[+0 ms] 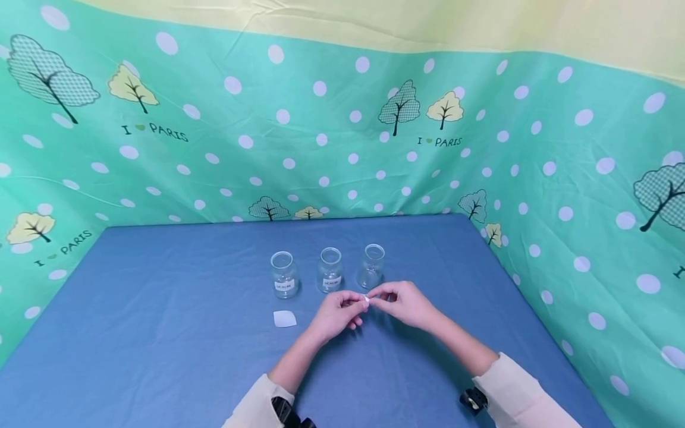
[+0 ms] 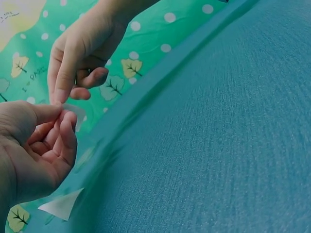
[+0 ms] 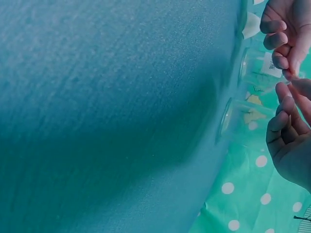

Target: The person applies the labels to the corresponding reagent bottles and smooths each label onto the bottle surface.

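Note:
Above the table, just in front of the jars, both hands meet fingertip to fingertip at a small white paper piece (image 1: 366, 300). My left hand (image 1: 338, 313) pinches it between thumb and forefinger, other fingers loosely curled. From the opposite side my right hand (image 1: 405, 304) pinches it with thumb and forefinger. In the left wrist view a pale, thin edge of the piece (image 2: 77, 115) shows behind the fingertips; the rest is hidden by them. Closest behind the hands stands the right glass jar (image 1: 371, 270), with no label showing on its visible side.
A middle glass jar (image 1: 330, 267) and a left glass jar (image 1: 283, 270) stand in the row, each bearing a white printed label. A white paper square (image 1: 285, 319) lies on the blue tablecloth (image 1: 160, 333). Patterned green curtain (image 1: 321, 160) encloses the table's back and sides.

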The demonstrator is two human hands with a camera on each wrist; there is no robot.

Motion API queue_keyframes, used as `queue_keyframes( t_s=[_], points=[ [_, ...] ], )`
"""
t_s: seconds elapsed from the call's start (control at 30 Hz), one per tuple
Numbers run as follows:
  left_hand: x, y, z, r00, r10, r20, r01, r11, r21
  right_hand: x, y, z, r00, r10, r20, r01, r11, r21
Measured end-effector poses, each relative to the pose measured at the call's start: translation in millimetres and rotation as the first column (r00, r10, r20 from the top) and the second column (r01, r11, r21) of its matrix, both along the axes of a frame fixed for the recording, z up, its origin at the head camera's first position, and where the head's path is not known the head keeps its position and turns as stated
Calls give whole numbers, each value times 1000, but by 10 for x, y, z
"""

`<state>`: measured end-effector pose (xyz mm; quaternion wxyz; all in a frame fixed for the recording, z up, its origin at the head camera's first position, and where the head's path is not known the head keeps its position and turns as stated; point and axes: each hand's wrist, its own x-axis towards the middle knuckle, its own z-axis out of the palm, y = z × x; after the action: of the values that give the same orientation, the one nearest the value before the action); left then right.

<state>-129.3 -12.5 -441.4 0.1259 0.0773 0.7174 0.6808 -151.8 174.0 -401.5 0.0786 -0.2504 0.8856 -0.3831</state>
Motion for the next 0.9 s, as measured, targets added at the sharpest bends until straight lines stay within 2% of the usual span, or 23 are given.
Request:
queue_keyframes(
  t_s=[0.3,0.5,0.7,0.9],
  points=[
    [-24,4,-13,999,42,-31,-41,999,11,-12,6,13,994,2,109,7,997,-78],
    [-33,-4,1,998,39,-41,-39,999,-5,-28,-10,20,990,-2,140,15,995,-95],
    [-33,-15,15,998,32,-50,-33,999,-24,-44,-15,10,990,-25,135,36,996,-81],
    [-46,-10,23,999,40,-36,-41,999,-32,-51,-27,18,995,-62,77,68,994,-80]
  ],
)
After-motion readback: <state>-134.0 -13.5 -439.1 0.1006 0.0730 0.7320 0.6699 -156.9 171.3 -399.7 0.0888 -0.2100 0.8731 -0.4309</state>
